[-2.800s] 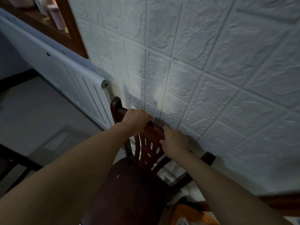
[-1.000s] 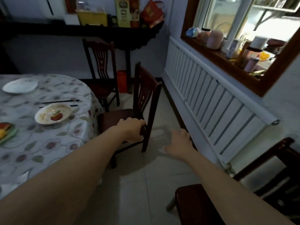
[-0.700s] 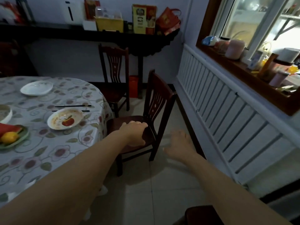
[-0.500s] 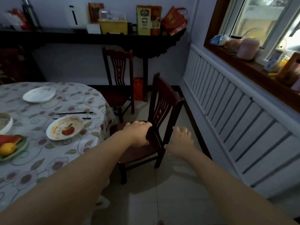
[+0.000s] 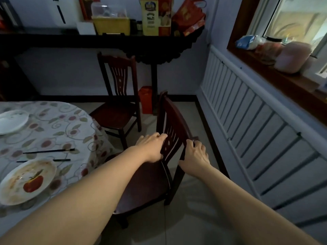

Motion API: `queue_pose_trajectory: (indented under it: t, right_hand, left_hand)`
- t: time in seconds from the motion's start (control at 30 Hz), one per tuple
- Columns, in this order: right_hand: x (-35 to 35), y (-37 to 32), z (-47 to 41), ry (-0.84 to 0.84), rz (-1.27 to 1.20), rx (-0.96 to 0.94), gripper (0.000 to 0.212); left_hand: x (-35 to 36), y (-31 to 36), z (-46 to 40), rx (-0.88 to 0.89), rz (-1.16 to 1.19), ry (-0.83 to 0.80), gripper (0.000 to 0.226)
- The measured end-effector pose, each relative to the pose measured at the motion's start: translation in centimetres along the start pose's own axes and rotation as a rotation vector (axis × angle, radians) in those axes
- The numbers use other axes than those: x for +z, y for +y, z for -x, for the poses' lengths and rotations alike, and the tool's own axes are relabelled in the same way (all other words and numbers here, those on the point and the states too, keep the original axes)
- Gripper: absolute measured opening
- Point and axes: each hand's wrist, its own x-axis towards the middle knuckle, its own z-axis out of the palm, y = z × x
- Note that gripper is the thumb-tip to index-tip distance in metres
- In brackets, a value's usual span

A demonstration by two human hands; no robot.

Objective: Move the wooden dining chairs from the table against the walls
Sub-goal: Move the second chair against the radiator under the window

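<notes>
Head view, item one: dark reddish-brown wooden dining chair with a slatted back [image 5: 169,137], standing upright on the pale tiled floor [image 5: 191,220], seat tucked towards the table at near left, back turned towards the panelled wall at right. Long axis vertical, from the legs up through the back posts to the top rail at the far end. Seat faces left; back faces right.

Handling, by judgement: solid wood, rigid, moderately heavy, not fragile; polished surface may be a little slick. Best hold is the back, at the posts or the top rail, one hand each side, so the weight lifts evenly and the legs clear the tiles.

Grip: left hand [image 5: 152,147] lies on the seat-side face of the slats, fingers extended against them; whether they curl round a slat cannot be told. Right hand [image 5: 194,156] is wrapped round the nearer back post, fingers closed on it.

Item two: second dark wooden dining chair of the same pattern [image 5: 116,96], further off, beside the table's far edge and in front of the far wall.

Item three: round table under a floral tablecloth [image 5: 58,128], left, carrying a white plate with red food remains [image 5: 26,181], a second white plate [image 5: 12,121] and black chopsticks [image 5: 47,151].

Item four: white ribbed panelling [image 5: 256,124] along the right wall, below a brown wooden windowsill [image 5: 283,80].

Item five: dark console shelf [image 5: 106,41] on the far wall, loaded with boxes and a red bag [image 5: 191,16].
</notes>
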Motion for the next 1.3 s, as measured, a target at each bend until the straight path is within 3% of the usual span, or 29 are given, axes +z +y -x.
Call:
queue_pose_trajectory:
  t: [0.4, 0.63, 0.77, 0.9, 1.13, 1.3]
  right_hand:
    - [-0.9, -1.4, -13.4, 0.035, -0.026, 0.150, 0.078]
    - [1.0, -2.1, -19.6, -0.040, -0.086, 0.277, 0.059]
    - [1.6, -2.3, -21.6, 0.040, -0.002, 0.312, 0.033]
    - [2.0, -2.5, -22.3, 0.131, 0.073, 0.316, 0.029]
    - [1.8, -2.8, -21.2, 0.127, 0.019, 0.310, 0.034]
    - [1.1, -2.9, -19.5, 0.101, -0.002, 0.339, 0.037]
  left_hand:
    - [-2.2, -1.4, -17.1, 0.111, -0.151, 0.083, 0.084]
    - [-0.9, -4.0, -25.1, 0.314, -0.366, 0.101, 0.089]
    - [-0.5, -4.4, -28.1, 0.446, -0.352, 0.190, 0.059]
    - [-0.9, -4.8, -29.6, 0.599, -0.329, 0.253, 0.023]
    - [-3.2, -4.8, -29.4, 0.886, -0.485, 0.174, 0.015]
    - [-4.4, -3.4, -28.0, 0.975, -0.597, 0.108, 0.015]
